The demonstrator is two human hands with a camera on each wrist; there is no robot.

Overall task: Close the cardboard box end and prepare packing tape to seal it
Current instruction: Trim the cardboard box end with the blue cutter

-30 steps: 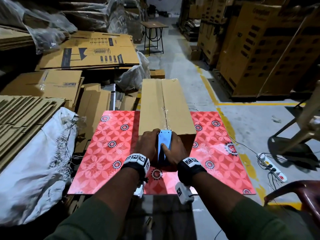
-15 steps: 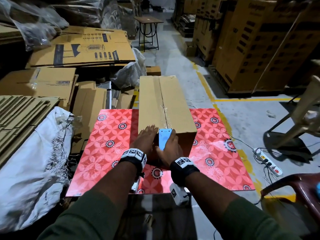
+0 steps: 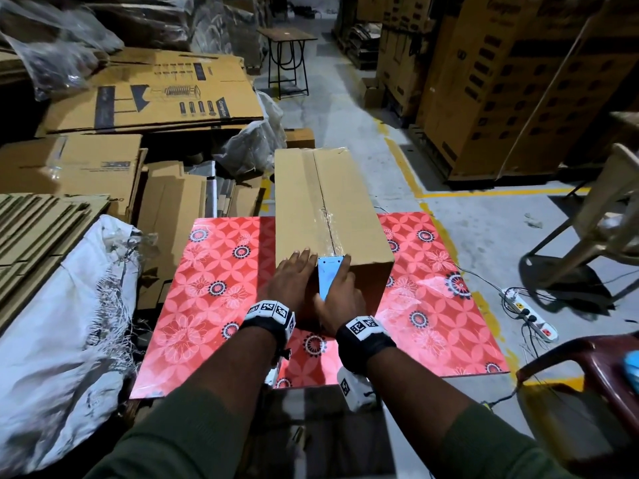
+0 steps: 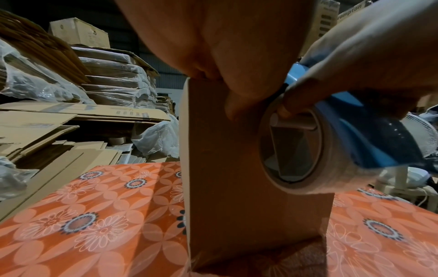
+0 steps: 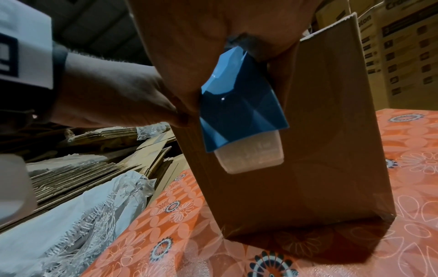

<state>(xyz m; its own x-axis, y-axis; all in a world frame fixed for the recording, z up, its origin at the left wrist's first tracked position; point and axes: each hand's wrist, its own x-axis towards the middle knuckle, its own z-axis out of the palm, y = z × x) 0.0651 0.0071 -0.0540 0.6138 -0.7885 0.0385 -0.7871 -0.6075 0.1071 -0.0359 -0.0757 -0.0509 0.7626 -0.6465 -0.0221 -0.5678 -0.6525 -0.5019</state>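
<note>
A long cardboard box (image 3: 325, 209) lies lengthwise on the red floral table (image 3: 214, 271), clear tape running along its top seam. My left hand (image 3: 288, 281) lies flat on the near top edge, fingers straight, with the thumb on the end face (image 4: 225, 187). My right hand (image 3: 340, 295) grips a blue tape dispenser (image 3: 327, 274) and holds it against the near end, right at the top edge. The left wrist view shows the tape roll (image 4: 294, 150) inside the dispenser (image 4: 369, 135). In the right wrist view the dispenser (image 5: 237, 105) and its roll (image 5: 251, 155) press on the box end (image 5: 320, 150).
Flattened cardboard stacks (image 3: 148, 95) and a white sack (image 3: 69, 305) crowd the table's left side. On the floor to the right lie a power strip (image 3: 529, 316) and its cables. A dark red chair (image 3: 587, 368) and a beige chair (image 3: 605, 219) stand at the right.
The dispenser has slid up the near end of the box to its top edge. My left hand's fingers have reached further onto the box top and flattened.
</note>
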